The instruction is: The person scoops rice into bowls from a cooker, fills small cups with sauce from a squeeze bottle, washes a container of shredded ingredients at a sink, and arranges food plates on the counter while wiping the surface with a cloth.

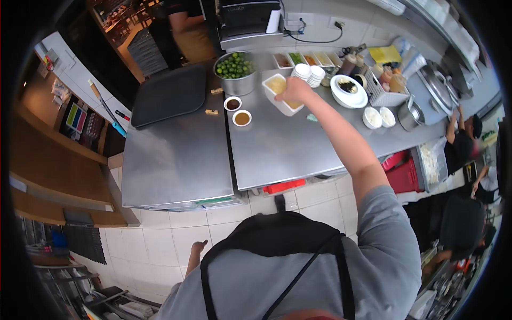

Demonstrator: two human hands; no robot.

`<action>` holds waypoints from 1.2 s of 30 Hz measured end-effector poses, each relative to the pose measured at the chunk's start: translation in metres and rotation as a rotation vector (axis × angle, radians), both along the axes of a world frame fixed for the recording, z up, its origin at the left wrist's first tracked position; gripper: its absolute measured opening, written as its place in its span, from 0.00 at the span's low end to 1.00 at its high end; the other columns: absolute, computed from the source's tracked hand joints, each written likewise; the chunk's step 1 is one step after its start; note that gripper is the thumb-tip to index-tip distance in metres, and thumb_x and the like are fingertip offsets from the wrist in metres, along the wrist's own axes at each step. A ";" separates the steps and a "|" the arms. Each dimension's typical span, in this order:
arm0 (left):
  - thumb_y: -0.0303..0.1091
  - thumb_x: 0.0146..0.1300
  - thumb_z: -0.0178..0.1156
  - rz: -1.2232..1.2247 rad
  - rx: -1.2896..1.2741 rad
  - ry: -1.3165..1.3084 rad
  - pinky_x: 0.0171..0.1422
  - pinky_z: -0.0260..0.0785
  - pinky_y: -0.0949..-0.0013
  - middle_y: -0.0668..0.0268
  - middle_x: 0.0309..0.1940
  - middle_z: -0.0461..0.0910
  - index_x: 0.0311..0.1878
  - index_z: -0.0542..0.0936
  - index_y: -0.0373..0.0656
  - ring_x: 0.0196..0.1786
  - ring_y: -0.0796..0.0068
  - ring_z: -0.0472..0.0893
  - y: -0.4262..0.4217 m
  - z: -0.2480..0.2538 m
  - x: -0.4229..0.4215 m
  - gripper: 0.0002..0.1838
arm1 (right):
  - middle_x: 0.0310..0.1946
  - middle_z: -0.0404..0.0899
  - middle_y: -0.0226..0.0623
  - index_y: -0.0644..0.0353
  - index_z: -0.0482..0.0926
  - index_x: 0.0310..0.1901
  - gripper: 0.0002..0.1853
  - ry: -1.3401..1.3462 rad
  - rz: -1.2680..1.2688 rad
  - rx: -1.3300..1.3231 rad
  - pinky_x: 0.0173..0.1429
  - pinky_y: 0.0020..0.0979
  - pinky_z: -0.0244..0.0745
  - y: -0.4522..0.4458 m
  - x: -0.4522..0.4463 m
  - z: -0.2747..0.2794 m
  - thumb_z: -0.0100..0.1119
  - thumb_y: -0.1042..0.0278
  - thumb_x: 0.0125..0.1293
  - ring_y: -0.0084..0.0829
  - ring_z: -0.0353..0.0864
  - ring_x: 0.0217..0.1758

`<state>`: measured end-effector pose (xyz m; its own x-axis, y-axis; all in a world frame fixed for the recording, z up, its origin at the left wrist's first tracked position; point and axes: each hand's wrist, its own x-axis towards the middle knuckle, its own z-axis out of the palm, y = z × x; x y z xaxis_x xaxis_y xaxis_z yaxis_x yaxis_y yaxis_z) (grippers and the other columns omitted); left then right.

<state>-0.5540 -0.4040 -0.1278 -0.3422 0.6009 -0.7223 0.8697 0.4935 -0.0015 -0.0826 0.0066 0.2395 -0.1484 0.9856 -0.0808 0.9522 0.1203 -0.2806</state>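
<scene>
My right hand [296, 92] reaches over the steel counter and grips a white rectangular container [290, 111] across its top. Pale yellowish contents show inside it; I cannot make out what they are. Just left of it sit two small white bowls, one with dark sauce [232, 104] and one with brown sauce [242, 118]. Stacked small white dishes [302, 71] stand right behind the hand. My left hand [198, 247] hangs low at my side over the tiled floor, away from the counter, fingers partly spread with nothing visible in them.
A steel pot of limes [234, 72] and a dark tray [169, 96] stand at the back left. Topping containers [295, 58] line the wall. To the right are white plates [349, 98], bowls [372, 118] and a bottle basket [386, 96]. Other people work at far right; one stands behind.
</scene>
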 end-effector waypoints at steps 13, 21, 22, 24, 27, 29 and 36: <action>0.38 0.64 0.43 -0.132 0.288 -0.085 0.30 0.67 0.57 0.54 0.18 0.75 0.30 0.76 0.38 0.26 0.54 0.77 -0.105 -0.049 0.082 0.16 | 0.49 0.75 0.39 0.54 0.73 0.52 0.33 -0.038 -0.150 0.262 0.53 0.32 0.71 0.233 -0.005 -0.042 0.59 0.44 0.44 0.37 0.73 0.53; 0.38 0.63 0.48 0.504 0.401 -0.223 0.31 0.64 0.55 0.50 0.21 0.75 0.28 0.76 0.34 0.28 0.51 0.75 -0.099 -0.018 0.128 0.17 | 0.53 0.72 0.39 0.48 0.68 0.57 0.38 0.103 -0.142 0.439 0.58 0.32 0.68 0.330 -0.008 -0.135 0.60 0.41 0.42 0.36 0.70 0.58; 0.38 0.62 0.49 0.802 0.330 -0.267 0.31 0.63 0.55 0.48 0.21 0.75 0.28 0.76 0.33 0.28 0.50 0.75 -0.098 -0.018 0.132 0.17 | 0.54 0.71 0.39 0.47 0.67 0.58 0.38 0.090 -0.153 0.455 0.58 0.32 0.68 0.336 -0.009 -0.144 0.60 0.41 0.42 0.36 0.69 0.59; 0.38 0.62 0.49 0.463 0.475 -0.169 0.30 0.63 0.55 0.48 0.21 0.75 0.28 0.76 0.32 0.27 0.49 0.74 -0.103 -0.015 0.137 0.17 | 0.55 0.69 0.39 0.47 0.65 0.59 0.40 0.064 -0.178 0.488 0.59 0.32 0.67 0.340 -0.012 -0.153 0.60 0.41 0.43 0.35 0.69 0.59; 0.38 0.62 0.49 0.226 0.587 -0.113 0.30 0.62 0.55 0.46 0.22 0.74 0.28 0.75 0.31 0.27 0.48 0.74 -0.104 -0.012 0.142 0.17 | 0.60 0.63 0.37 0.46 0.58 0.63 0.43 -0.021 -0.234 0.277 0.63 0.33 0.63 0.341 -0.022 -0.148 0.61 0.41 0.45 0.35 0.65 0.62; 0.37 0.62 0.49 0.339 0.565 -0.156 0.30 0.62 0.55 0.46 0.22 0.74 0.28 0.75 0.31 0.27 0.48 0.73 -0.104 -0.014 0.143 0.17 | 0.62 0.61 0.37 0.46 0.57 0.63 0.42 0.066 -0.324 0.165 0.64 0.34 0.62 0.324 -0.026 -0.138 0.60 0.43 0.47 0.36 0.62 0.64; 0.42 0.61 0.51 0.489 0.461 -0.233 0.29 0.63 0.57 0.47 0.22 0.74 0.29 0.75 0.31 0.25 0.57 0.73 -0.099 -0.017 0.135 0.19 | 0.63 0.58 0.37 0.44 0.55 0.64 0.39 -0.010 -0.117 0.423 0.63 0.36 0.62 0.349 -0.014 -0.172 0.57 0.44 0.51 0.38 0.60 0.65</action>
<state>-0.4193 -0.5027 -0.1453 -0.5183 0.6802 -0.5184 0.5009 0.7328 0.4606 -0.0967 0.3552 0.0676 -0.0348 0.9423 0.3329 0.9688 0.1136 -0.2201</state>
